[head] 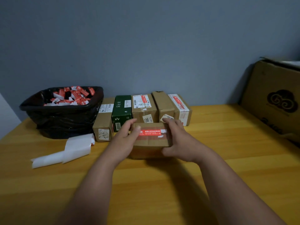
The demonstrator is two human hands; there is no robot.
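A small cardboard box point(150, 142) with a red seal sticker point(151, 132) across its top sits on the wooden table point(162, 184) in the middle of the head view. My left hand point(125, 140) grips its left end, thumb on top by the sticker's left edge. My right hand point(177, 140) grips its right end, fingers over the far top corner and thumb low on the near side. The sticker's right end looks torn, with white patches showing.
Behind the box stands a row of parcels: brown boxes point(103, 122) point(144, 108) point(164, 104) point(182, 109) and a dark green one point(121, 111). A black-lined bin point(61, 117) of torn red stickers stands at left. White backing paper point(71, 150) lies nearby. A large carton point(274, 98) at right.
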